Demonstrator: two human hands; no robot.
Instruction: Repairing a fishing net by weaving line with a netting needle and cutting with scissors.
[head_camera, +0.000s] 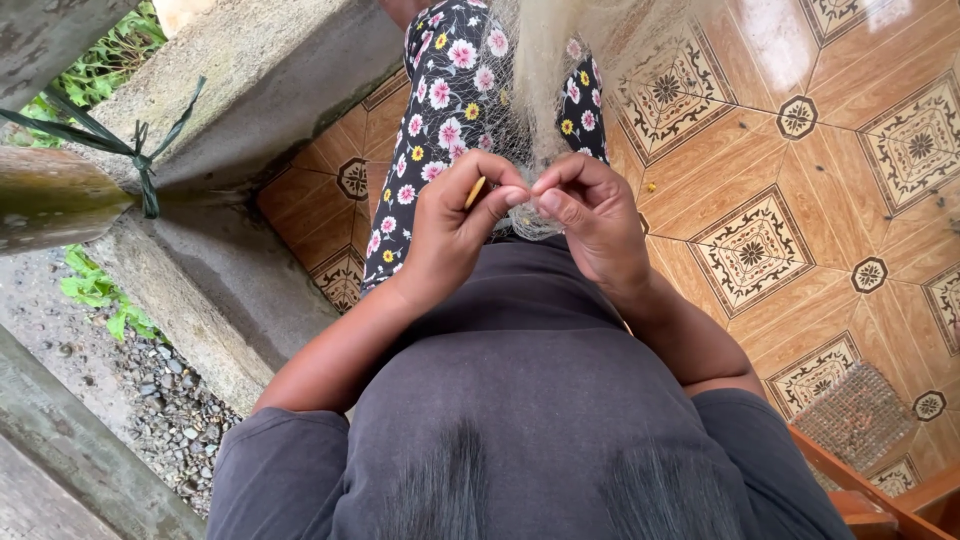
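Two hands meet above a patterned tile floor (800, 190), over a lap in floral trousers (440, 110). A pale fishing net (545, 70) hangs from the top edge down to them. The right hand (600, 215) pinches its mesh, fingers together. The left hand (455, 225) clamps a small yellow tool (476, 191), perhaps a netting needle, slanting upward to the right.

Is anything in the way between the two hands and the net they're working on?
Nothing visible is. The left hand and the right hand both pinch the fine pale fishing net directly at their fingertips. The left hand also holds a small yellow tool.
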